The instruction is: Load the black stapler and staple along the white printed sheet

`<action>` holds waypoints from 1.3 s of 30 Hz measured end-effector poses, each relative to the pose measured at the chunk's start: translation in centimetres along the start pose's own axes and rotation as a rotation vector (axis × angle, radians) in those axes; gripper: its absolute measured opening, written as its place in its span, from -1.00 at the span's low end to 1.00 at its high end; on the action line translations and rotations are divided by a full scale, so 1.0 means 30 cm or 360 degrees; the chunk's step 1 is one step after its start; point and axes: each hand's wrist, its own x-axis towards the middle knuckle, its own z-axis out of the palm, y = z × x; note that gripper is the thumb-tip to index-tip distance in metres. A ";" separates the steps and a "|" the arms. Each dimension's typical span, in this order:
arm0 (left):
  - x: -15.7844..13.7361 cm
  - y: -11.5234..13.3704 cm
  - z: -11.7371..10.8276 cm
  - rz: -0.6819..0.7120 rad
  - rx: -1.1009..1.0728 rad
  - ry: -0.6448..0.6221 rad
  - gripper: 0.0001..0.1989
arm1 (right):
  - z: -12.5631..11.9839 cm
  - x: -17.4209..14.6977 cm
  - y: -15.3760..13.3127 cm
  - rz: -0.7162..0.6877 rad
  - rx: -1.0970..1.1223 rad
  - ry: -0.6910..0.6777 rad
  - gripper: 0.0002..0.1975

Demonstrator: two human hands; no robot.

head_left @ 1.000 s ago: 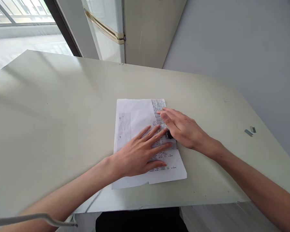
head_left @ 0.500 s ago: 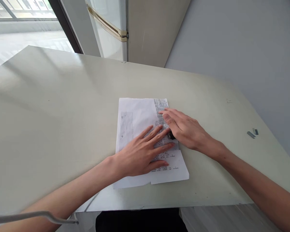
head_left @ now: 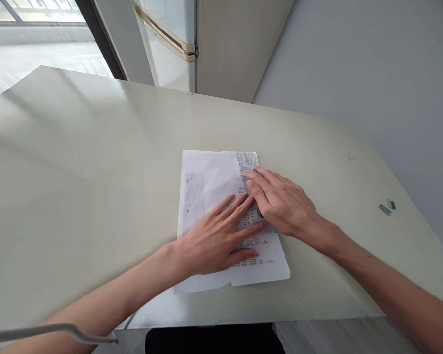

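A folded sheet of white paper lies on the table, with lines of print on its right part. Down its upper right side runs a band of dense dark pattern over the paper. My left hand lies flat on the sheet, fingers spread towards the print. At the sheet's right edge, my right hand is curled palm down over what looks like a small black roller stamp. Only a dark sliver of it shows beside the left fingertips; the palm hides the rest. The right fingers reach over the patterned band.
Two small grey pieces lie on the pale table at the right. A fridge and a grey wall stand behind the table. A grey cable-like strand crosses the lower left corner.
My right hand has shifted slightly left and down, covering more of the small black roller stamp. The left hand stays flat on the sheet. The view has moved a little.
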 end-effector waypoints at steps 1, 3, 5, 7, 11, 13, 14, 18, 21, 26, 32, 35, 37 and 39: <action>-0.001 0.000 0.000 -0.0003 -0.0004 -0.0001 -0.40 | 0.000 0.000 -0.001 0.0000 -0.0009 -0.0006 -0.47; -0.003 -0.001 0.001 -0.0012 -0.0027 0.0014 -0.39 | -0.001 0.001 -0.002 -0.0001 -0.0032 -0.0003 -0.47; -0.005 -0.002 0.002 -0.0021 -0.0052 0.0032 -0.38 | -0.002 0.003 -0.002 -0.0005 -0.0053 0.0002 -0.46; -0.006 -0.002 0.003 -0.0021 -0.0069 0.0043 -0.36 | -0.001 0.004 -0.003 -0.0011 -0.0072 0.0005 -0.47; -0.007 -0.004 0.004 -0.0005 -0.0090 0.0080 -0.35 | 0.001 0.001 -0.007 -0.0023 -0.0130 0.0039 -0.49; -0.007 -0.005 0.005 -0.0004 -0.0085 0.0091 -0.37 | 0.003 -0.001 -0.009 -0.0030 -0.0175 0.0057 -0.49; -0.007 -0.006 0.006 -0.0004 -0.0079 0.0090 -0.38 | 0.005 -0.001 -0.010 -0.0035 -0.0198 0.0069 -0.49; -0.006 -0.008 0.005 0.0001 -0.0055 0.0080 -0.40 | 0.030 0.000 -0.015 -0.0097 -0.0342 0.0169 -0.50; -0.008 -0.008 0.000 -0.0004 -0.0057 0.0084 -0.44 | 0.061 0.005 -0.024 -0.0153 -0.0490 0.0242 -0.49; -0.012 -0.008 0.002 0.0006 -0.0071 0.0087 -0.45 | 0.066 0.014 -0.025 -0.0153 -0.0372 0.0267 -0.51; -0.020 -0.013 0.003 -0.0023 -0.0115 0.0099 -0.46 | -0.027 -0.036 0.083 -0.0115 0.0392 0.0282 -0.54; -0.051 -0.023 -0.025 -0.0062 -0.0110 0.0091 -0.48 | -0.043 -0.117 0.162 -0.0257 0.0405 0.0245 -0.56; -0.084 -0.036 -0.048 -0.0095 -0.0090 0.0093 -0.51 | -0.034 -0.172 0.207 -0.0271 0.0363 0.0193 -0.60; -0.119 -0.052 -0.069 -0.0124 -0.0054 0.0078 -0.52 | -0.017 -0.216 0.245 -0.0206 0.0376 0.0198 -0.61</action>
